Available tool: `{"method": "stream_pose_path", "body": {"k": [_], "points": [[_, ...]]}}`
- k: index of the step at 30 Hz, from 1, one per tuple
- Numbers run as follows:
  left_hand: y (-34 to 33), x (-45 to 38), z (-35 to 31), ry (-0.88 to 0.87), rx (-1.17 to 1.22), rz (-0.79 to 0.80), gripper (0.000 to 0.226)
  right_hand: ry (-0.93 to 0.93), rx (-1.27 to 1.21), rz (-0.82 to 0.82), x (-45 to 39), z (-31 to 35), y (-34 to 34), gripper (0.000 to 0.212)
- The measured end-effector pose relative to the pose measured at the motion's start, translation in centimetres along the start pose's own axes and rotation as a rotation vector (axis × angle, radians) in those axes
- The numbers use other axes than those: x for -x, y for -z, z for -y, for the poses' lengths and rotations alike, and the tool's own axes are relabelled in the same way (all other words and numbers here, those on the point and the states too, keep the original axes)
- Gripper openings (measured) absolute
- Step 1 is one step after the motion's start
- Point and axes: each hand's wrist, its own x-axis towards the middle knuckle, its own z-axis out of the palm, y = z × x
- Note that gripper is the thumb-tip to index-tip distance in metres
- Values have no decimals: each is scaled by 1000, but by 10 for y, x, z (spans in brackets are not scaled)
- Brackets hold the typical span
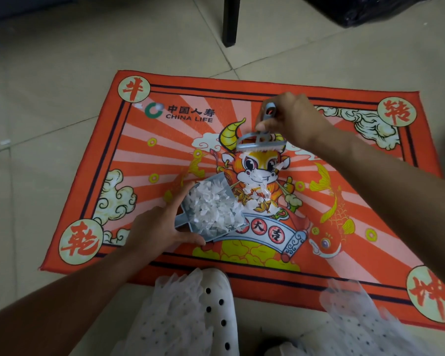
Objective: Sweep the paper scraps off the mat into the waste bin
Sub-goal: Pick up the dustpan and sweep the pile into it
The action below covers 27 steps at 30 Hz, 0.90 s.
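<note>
On the red printed floor mat point(344, 227), the left hand point(157, 227) has its fingers clasped around a small grey plastic dustpan point(206, 209) heaped with white paper scraps point(213, 204). More scraps lie just right of its mouth. The right hand point(293, 119), farther off, grips a grey hand brush point(261, 142) with fingers wrapped around the handle.

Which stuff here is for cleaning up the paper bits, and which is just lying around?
For the job:
- brush in right hand
- dustpan in left hand
- paper scraps
- mat

Just there:
- chair leg
- black bag
- white shoe
</note>
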Motion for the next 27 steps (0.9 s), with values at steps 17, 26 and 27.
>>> {"method": "stream_pose_path", "body": {"k": [17, 26, 27], "points": [[-1, 9, -27, 16, 147, -34, 122, 11, 1, -156, 52, -15, 16, 15], [1, 16, -42, 1, 216, -40, 119, -2, 86, -181, 39, -4, -4, 15], [2, 15, -42, 13, 200, -32, 119, -20, 129, -210, 41, -7, -4, 16]]}}
